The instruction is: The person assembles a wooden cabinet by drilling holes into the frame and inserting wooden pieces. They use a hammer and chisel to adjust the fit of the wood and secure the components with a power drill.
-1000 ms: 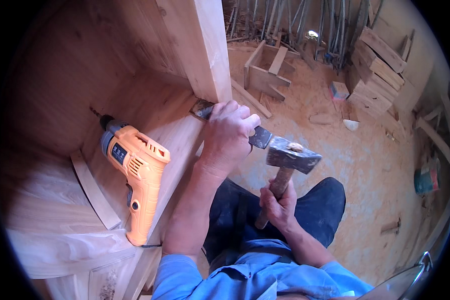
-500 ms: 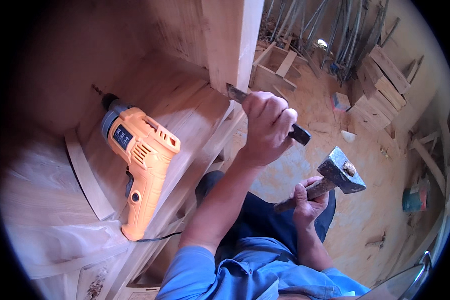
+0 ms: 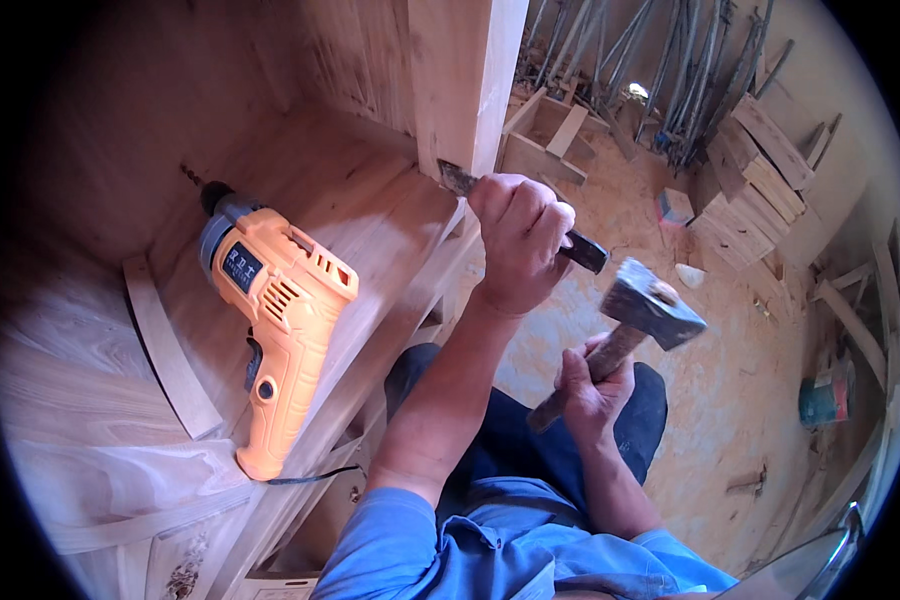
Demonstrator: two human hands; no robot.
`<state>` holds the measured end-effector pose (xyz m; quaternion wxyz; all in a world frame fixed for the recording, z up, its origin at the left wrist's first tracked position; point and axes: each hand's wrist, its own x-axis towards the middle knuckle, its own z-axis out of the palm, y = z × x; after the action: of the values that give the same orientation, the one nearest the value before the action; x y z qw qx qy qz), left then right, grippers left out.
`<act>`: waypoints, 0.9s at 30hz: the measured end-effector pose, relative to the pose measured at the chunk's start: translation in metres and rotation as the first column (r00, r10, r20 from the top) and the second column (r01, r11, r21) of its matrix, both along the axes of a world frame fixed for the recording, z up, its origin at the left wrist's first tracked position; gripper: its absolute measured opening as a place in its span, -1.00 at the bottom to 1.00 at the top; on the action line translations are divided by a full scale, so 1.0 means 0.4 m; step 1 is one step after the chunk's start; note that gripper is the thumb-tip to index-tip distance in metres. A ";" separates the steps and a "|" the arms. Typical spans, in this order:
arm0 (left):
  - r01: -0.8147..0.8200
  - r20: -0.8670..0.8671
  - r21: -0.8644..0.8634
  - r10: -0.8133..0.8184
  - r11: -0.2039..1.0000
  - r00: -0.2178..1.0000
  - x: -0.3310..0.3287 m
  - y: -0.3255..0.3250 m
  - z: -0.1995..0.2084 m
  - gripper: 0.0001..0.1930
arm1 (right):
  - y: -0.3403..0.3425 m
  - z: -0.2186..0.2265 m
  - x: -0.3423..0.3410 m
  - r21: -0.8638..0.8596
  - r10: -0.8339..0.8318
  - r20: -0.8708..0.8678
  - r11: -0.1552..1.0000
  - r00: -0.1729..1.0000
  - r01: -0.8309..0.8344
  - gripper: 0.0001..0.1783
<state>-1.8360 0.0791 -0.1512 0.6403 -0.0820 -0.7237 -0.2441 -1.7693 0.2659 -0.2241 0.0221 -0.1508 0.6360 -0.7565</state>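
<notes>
Currently left hand (image 3: 522, 240) has fingers curled tight round chisel (image 3: 586, 252), blade tip at foot of wooden post (image 3: 454, 90); right hand (image 3: 598, 388) fingers wrapped round handle of hammer (image 3: 652, 306), head near chisel's butt, gap between; orange drill (image 3: 288, 310) lies left of both

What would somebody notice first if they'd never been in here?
Probably the big orange drill, lying on the wooden surface at the left. Next, the block-headed hammer right of the middle, its handle held by the right fingers. The left fingers grip a dark chisel near the middle, its blade at the foot of a wooden post.
</notes>
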 end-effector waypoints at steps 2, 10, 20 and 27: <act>-0.034 0.000 -0.012 0.034 0.999 0.999 -0.012 0.005 -0.011 -0.78 | -0.003 -0.008 0.011 -0.078 -0.021 -0.015 0.997 1.000 0.020 -0.72; -0.052 0.026 -0.047 0.053 0.998 0.998 -0.010 -0.006 -0.010 -0.76 | -0.026 0.001 0.025 -0.132 0.031 0.016 0.991 0.999 -0.029 -0.71; -0.035 0.058 -0.103 0.042 0.994 0.997 -0.009 -0.015 -0.027 -0.76 | -0.055 0.002 0.040 -0.203 0.011 0.055 0.979 0.998 0.000 -0.77; -0.017 0.099 -0.189 0.036 0.982 0.994 -0.002 -0.040 -0.040 -0.74 | -0.048 0.010 0.026 -0.100 0.093 0.167 0.992 0.982 -0.077 -0.75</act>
<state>-1.8367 0.0631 -0.1673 0.5954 -0.1196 -0.7761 -0.1701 -1.7590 0.2466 -0.2201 0.1019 -0.1133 0.5888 -0.7938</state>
